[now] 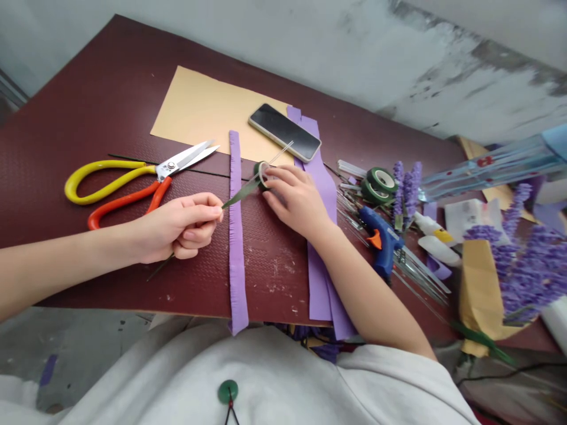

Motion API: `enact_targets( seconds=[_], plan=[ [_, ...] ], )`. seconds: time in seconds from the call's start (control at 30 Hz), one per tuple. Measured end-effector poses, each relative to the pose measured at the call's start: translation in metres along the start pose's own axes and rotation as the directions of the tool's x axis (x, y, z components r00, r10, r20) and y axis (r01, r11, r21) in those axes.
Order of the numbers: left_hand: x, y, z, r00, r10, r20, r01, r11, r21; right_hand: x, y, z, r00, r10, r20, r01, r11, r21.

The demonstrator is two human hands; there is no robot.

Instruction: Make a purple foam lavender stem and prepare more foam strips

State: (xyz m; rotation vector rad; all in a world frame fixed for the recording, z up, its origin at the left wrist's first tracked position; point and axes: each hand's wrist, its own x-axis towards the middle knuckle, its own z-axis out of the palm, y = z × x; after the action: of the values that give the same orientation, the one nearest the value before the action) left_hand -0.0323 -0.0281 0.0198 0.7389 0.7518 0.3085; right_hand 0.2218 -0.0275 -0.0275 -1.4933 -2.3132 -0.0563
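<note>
Dark red table point(274, 254), fringed purple strip point(237, 260) across it. Right hand point(297, 199): fingers slightly spread, tips at green tape roll point(260, 172), right of strip. Left hand point(188, 227): thumb and index pinching green tape point(241, 194) on wire stem point(283, 151), other fingers curled.

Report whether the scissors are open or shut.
Open: the scissors lie with their blade tips parted and their yellow and red handles spread.
</note>
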Motion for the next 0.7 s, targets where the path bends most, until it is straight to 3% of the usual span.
enact_targets(
  seconds=[0.23, 0.4, 0.47, 0.53, 0.6, 0.63, 0.7],
  plan=[
    [-0.008, 0.0, -0.002, 0.976, 0.0, 0.217, 0.001, 1.0, -0.004, -0.007, 0.026, -0.005, 0.967, 0.237, -0.094, -0.253, 0.936, -0.243],
    [-0.01, -0.001, 0.0, 0.964, -0.03, 0.263, 0.029, 1.0, 0.008, -0.007, 0.027, -0.019, 0.874, 0.319, -0.366, -0.376, 0.922, -0.095],
    [-0.009, -0.002, 0.001, 0.969, -0.045, 0.243, 0.042, 0.999, 0.016, -0.007, 0.009, -0.028, 0.853, 0.259, -0.454, -0.253, 0.965, 0.076],
    [-0.008, -0.004, 0.001, 0.97, -0.068, 0.232, 0.064, 0.998, 0.025, -0.007, -0.017, -0.035, 0.904, 0.138, -0.404, 0.002, 0.945, 0.328],
    [-0.007, -0.007, 0.001, 0.969, -0.096, 0.23, 0.09, 0.995, 0.036, -0.007, -0.043, -0.038, 0.978, -0.028, -0.208, 0.144, 0.808, 0.571],
    [-0.007, -0.008, 0.001, 0.968, -0.108, 0.225, 0.102, 0.994, 0.041, -0.008, -0.055, -0.037, 0.986, -0.098, -0.139, 0.165, 0.744, 0.648],
    [-0.007, -0.01, 0.002, 0.968, -0.127, 0.217, 0.119, 0.992, 0.051, -0.009, -0.07, -0.033, 0.983, -0.14, -0.117, 0.18, 0.646, 0.742]
  ],
)
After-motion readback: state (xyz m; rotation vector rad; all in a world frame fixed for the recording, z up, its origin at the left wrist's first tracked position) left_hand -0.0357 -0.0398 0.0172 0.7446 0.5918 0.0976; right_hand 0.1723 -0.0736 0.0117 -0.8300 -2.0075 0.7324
